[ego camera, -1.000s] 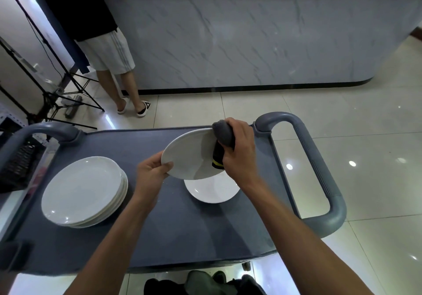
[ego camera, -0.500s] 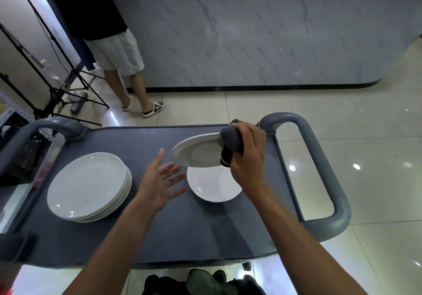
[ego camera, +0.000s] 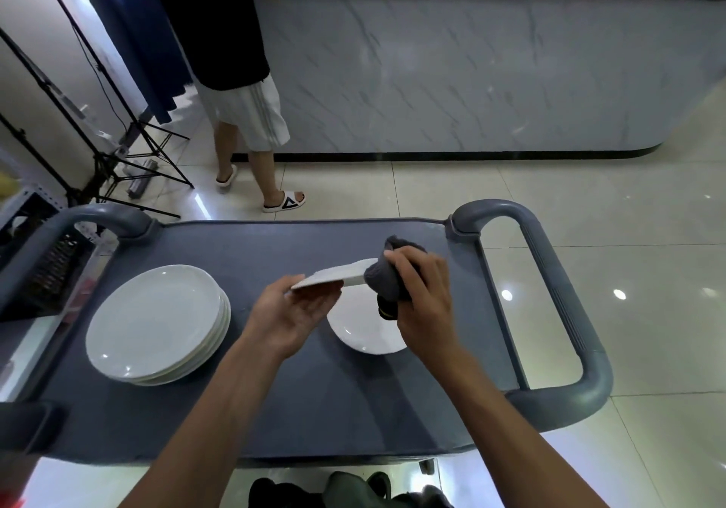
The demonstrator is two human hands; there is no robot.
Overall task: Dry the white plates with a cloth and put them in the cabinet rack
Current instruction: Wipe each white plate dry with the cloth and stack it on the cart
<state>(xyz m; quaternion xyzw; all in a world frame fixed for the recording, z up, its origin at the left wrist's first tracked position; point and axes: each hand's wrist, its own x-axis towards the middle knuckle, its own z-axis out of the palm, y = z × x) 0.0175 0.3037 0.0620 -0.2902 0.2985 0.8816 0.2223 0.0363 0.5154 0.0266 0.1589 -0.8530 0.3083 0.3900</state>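
The right hand (ego camera: 422, 295) has its fingers (ego camera: 400, 262) curled round a grey cloth (ego camera: 383, 281), pinching it onto the right edge of a white plate (ego camera: 334, 276) held nearly level above the cart (ego camera: 235, 409). The left hand (ego camera: 292, 311) lies palm up under the plate's left edge, fingers fairly straight — supporting, not gripping. Directly below the plate, another plate (ego camera: 365, 330) rests on the cart; left of it sits a stack (ego camera: 157, 323) — well apart.
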